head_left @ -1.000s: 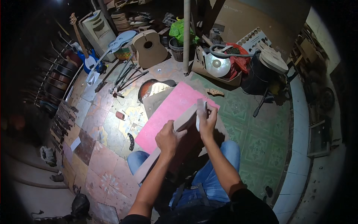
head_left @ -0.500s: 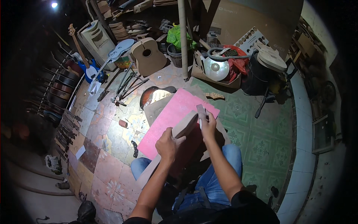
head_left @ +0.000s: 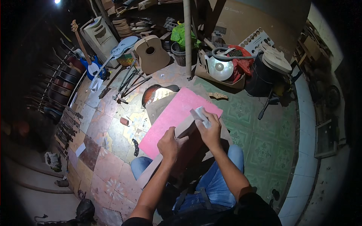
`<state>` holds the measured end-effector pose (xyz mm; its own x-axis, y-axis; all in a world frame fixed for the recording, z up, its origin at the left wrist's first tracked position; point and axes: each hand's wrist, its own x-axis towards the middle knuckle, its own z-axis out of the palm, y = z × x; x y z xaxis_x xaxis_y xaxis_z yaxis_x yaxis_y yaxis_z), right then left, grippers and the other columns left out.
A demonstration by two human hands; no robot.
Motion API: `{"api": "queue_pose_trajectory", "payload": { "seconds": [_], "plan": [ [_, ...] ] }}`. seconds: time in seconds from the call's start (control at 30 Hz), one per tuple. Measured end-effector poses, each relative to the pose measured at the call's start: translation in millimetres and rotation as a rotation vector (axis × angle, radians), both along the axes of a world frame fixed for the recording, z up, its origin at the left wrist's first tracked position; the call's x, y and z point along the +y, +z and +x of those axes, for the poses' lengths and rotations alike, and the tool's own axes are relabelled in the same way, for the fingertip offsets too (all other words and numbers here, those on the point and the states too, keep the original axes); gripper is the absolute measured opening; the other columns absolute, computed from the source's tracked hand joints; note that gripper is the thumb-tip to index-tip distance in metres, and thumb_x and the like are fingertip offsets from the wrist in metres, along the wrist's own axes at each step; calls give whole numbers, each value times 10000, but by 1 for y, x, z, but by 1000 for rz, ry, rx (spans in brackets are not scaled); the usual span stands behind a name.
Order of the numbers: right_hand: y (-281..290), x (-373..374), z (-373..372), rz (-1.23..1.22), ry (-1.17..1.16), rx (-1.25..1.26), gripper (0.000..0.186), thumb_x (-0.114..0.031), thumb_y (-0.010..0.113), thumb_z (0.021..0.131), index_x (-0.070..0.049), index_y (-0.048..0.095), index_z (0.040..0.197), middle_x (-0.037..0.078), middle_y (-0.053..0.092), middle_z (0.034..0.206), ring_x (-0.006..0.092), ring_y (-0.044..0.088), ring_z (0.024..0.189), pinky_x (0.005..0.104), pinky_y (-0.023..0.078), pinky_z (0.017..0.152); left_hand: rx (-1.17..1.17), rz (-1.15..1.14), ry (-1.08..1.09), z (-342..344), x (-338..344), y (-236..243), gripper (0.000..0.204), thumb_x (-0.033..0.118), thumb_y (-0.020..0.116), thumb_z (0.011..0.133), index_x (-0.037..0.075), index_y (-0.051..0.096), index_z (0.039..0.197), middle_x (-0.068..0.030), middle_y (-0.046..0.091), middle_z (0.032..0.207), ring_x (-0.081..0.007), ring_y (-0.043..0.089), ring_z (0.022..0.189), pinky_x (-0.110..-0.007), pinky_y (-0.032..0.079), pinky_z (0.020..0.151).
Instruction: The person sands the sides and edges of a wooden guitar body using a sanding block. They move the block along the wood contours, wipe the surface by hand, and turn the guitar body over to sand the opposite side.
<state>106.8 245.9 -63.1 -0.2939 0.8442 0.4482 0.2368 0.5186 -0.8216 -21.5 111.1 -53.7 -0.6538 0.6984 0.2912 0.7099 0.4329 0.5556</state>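
Observation:
My left hand (head_left: 168, 145) grips the edge of a long, pale wooden piece (head_left: 185, 126) that slants across my lap. Its near end reaches down past my left forearm, and its broad face is in shadow. At its far end, my right hand (head_left: 210, 130) is closed around a folded greyish-white sheet (head_left: 201, 114) that looks like sandpaper, pressed against the tip of the wood. Beneath both hands lies a pink board (head_left: 169, 118) on the floor.
Beyond the pink board lie a sunburst guitar body (head_left: 151, 94) and a guitar headstock (head_left: 218, 96). An unfinished acoustic guitar body (head_left: 156, 60), a wire-mesh bin (head_left: 178, 56) and a black bucket (head_left: 258, 81) stand farther back. Several guitars (head_left: 59, 88) are racked at left.
My right hand with the folded sheet has come in from just beyond the wood's tip and now touches it, the hand turned more over. My left hand keeps its hold.

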Motion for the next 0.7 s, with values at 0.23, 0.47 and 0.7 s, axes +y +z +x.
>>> {"api": "queue_pose_trajectory", "payload": {
  "seconds": [0.23,0.47,0.7],
  "plan": [
    [-14,13,-5,-246,44,238,386,-236,710,938,27,690,1220,91,706,1090,180,669,958,333,519,915,20,23,-20,-3,2,-1,567,376,934,608,93,661,1017,-117,692,816,-348,698,713,-446,527,610],
    [-37,50,6,-855,28,245,417,-207,771,878,43,675,1198,198,699,1141,313,682,1080,419,526,943,16,38,-56,6,9,1,563,383,931,621,96,666,1027,-120,690,810,-345,700,717,-447,529,612],
    [-31,40,10,-620,-1,217,419,-200,734,906,47,663,1238,174,715,1142,236,682,1034,349,519,945,2,13,-56,4,9,4,561,380,929,629,95,671,1038,-121,703,830,-342,710,737,-439,534,616]
  ]
}}
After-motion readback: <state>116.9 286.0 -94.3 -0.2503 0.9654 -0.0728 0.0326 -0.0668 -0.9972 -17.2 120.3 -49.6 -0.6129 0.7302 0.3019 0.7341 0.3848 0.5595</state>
